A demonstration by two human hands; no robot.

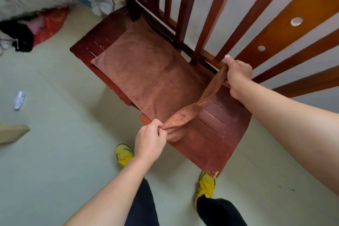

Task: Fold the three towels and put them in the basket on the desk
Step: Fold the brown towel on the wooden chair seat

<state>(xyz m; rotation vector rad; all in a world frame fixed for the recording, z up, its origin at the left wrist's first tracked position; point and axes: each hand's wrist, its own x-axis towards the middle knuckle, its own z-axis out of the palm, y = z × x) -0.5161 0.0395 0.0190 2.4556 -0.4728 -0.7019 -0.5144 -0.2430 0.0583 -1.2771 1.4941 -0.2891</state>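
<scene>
Pale green floor (64,152) fills the room, with a heap of clothes (27,36) at its far left. A red-brown slatted seat (216,134) carries the brown towel (146,71), spread over its left and middle. The right grip (238,77) clutches one towel corner by the seat's back edge. The left grip (149,137) pinches the other at the front edge, with the hem between them raised.

I count one brown towel (152,71), one wooden chair (211,139), and two hands: my left hand (149,138) and right hand (238,77). Two yellow shoes (124,154) (206,185) show at the bottom.
</scene>
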